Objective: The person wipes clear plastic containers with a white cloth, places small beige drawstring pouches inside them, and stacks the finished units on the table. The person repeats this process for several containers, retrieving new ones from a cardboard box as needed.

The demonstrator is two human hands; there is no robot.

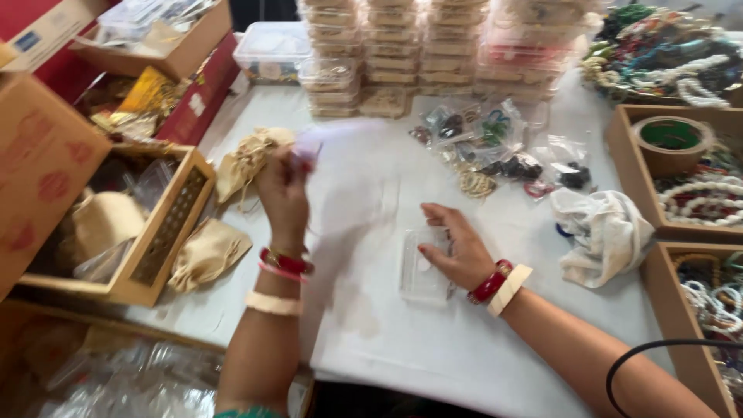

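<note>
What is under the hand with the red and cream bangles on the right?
Under the right hand lies a clear plastic box on the white table. The palm covers the box's top end, so whether anything is inside cannot be told.

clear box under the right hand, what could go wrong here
1. The right hand only presses the clear box flat on the white cloth, so it might slide.
2. The left hand lifts something blurred; swinging it could knock the beige pouch beside it.
3. Small bags of beads lie loose just beyond the box and could get swept aside.
</note>
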